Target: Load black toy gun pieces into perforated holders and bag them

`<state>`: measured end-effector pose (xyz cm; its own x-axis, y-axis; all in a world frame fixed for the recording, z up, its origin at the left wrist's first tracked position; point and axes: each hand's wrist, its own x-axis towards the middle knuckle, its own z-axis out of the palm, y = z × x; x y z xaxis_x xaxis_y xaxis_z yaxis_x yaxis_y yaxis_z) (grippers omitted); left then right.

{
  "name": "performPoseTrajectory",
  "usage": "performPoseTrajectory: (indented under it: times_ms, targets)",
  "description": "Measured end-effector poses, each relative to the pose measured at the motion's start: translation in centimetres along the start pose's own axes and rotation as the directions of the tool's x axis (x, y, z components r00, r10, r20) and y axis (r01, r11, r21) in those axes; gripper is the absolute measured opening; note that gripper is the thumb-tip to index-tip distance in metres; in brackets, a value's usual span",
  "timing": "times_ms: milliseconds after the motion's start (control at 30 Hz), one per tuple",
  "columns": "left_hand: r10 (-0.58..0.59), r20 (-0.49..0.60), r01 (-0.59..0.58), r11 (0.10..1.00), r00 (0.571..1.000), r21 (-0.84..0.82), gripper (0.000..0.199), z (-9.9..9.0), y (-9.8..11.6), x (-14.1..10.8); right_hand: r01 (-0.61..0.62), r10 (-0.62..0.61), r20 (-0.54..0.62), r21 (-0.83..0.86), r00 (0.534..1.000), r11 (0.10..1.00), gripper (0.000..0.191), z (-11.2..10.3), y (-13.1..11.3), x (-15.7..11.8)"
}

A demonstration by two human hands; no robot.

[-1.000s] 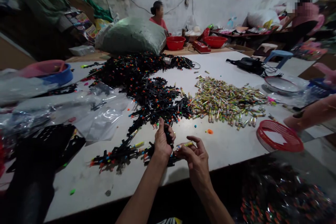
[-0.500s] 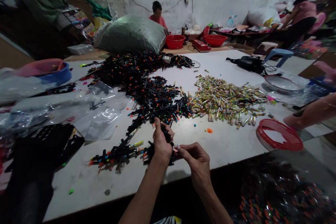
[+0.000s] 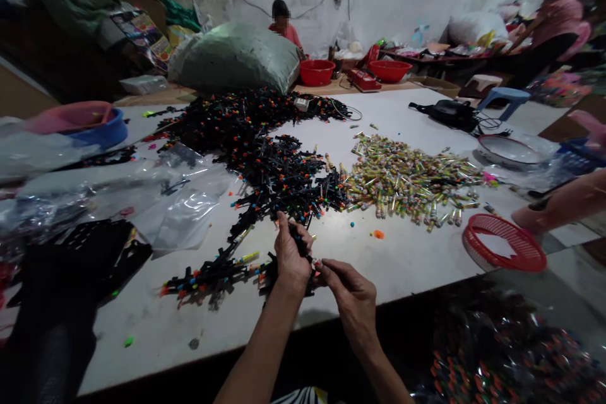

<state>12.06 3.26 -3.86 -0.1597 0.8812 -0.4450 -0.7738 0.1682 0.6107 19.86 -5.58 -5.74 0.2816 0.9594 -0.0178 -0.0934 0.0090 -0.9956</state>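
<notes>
My left hand (image 3: 292, 254) is wrapped round a small black toy gun (image 3: 300, 241) above the front of the white table (image 3: 411, 249). My right hand (image 3: 351, 287) pinches a small whitish-and-red piece (image 3: 317, 262) at the near end of the toy gun. Beyond my hands spreads a large heap of black toy guns (image 3: 279, 170) with coloured tips. A heap of small yellow-green tubes (image 3: 402, 177) lies to its right. More toy guns (image 3: 208, 278) lie left of my left hand, and some sit partly hidden under it.
Clear plastic bags (image 3: 184, 214) and a blue basin (image 3: 101, 129) are on the left. A red basket (image 3: 502, 243) stands at the right edge. At the back are a big green sack (image 3: 237, 60), red basins (image 3: 316, 72) and a person (image 3: 290, 33); another person (image 3: 553, 19) bends at the far right.
My right hand has shifted slightly left and turned a little at the toy gun's end. My left hand keeps its hold almost unmoved. The person at the far right has straightened somewhat.
</notes>
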Motion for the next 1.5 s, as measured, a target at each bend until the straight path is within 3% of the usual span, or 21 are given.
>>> performPoseTrajectory:
  times_ms: [200,300,400,567,667,800,867,967,1033,1133,1233,1333,1500]
  targets:
    - [0.058,-0.014,-0.058,0.998,0.998,0.016,0.053,0.1,0.1,-0.3,0.276,-0.271,0.051,-0.172,0.961,0.946,0.015,-0.1,0.9,-0.5]
    - [0.063,0.015,-0.064,0.998,0.998,0.026,0.055,0.0,0.1,-0.5,0.321,-0.313,0.071,-0.222,0.947,0.921,0.018,-0.1,1.3,-0.7]
    - [0.074,0.017,-0.075,0.996,0.997,0.054,0.056,-0.5,-0.2,-0.6,0.269,-0.244,0.135,-0.219,0.960,0.938,0.016,-0.3,1.6,-0.6]
    - [0.165,0.054,-0.173,0.960,0.985,0.220,0.051,-3.0,-0.1,-0.9,0.019,0.011,0.235,-0.125,0.972,0.992,0.018,-1.3,1.6,1.3]
    - [0.257,0.114,-0.281,0.863,0.960,0.421,0.047,-5.0,1.4,-0.4,-0.031,0.055,0.231,-0.106,0.971,0.994,0.022,-2.6,1.0,3.1]
    - [0.442,0.288,-0.508,0.539,0.850,0.672,0.029,-5.7,4.1,2.1,0.076,0.003,0.297,-0.255,0.955,0.964,0.020,-4.6,0.9,5.4]
    - [0.394,0.448,-0.581,0.345,0.802,0.737,0.019,-5.0,4.8,3.5,0.071,0.018,0.325,-0.260,0.946,0.963,0.019,-5.1,1.5,6.1]
    - [0.194,0.669,-0.693,0.100,0.718,0.714,0.011,-3.7,4.3,4.2,0.007,0.046,0.269,-0.191,0.962,0.981,0.021,-5.2,2.4,6.3]
    - [0.024,0.776,-0.776,-0.016,0.630,0.630,0.022,-3.3,3.5,3.9,-0.006,0.046,0.230,-0.174,0.972,0.985,0.021,-5.2,2.6,6.0]
    - [-0.203,0.831,-0.856,-0.128,0.517,0.501,0.029,-3.4,2.5,2.8,0.019,0.019,0.218,-0.170,0.976,0.985,0.020,-5.3,2.1,5.4]
    - [-0.342,0.825,-0.893,-0.200,0.450,0.404,0.024,-3.6,2.2,1.9,0.072,-0.030,0.203,-0.201,0.979,0.977,0.017,-5.3,0.9,4.8]
    - [-0.397,0.818,-0.906,-0.258,0.416,0.336,0.019,-3.6,2.1,1.2,0.169,-0.118,0.207,-0.250,0.971,0.953,0.013,-5.1,0.0,4.3]
    - [-0.393,0.815,-0.891,-0.340,0.426,0.302,0.017,-4.6,1.1,0.3,0.328,-0.261,0.245,-0.294,0.934,0.898,0.012,-5.0,0.4,3.7]
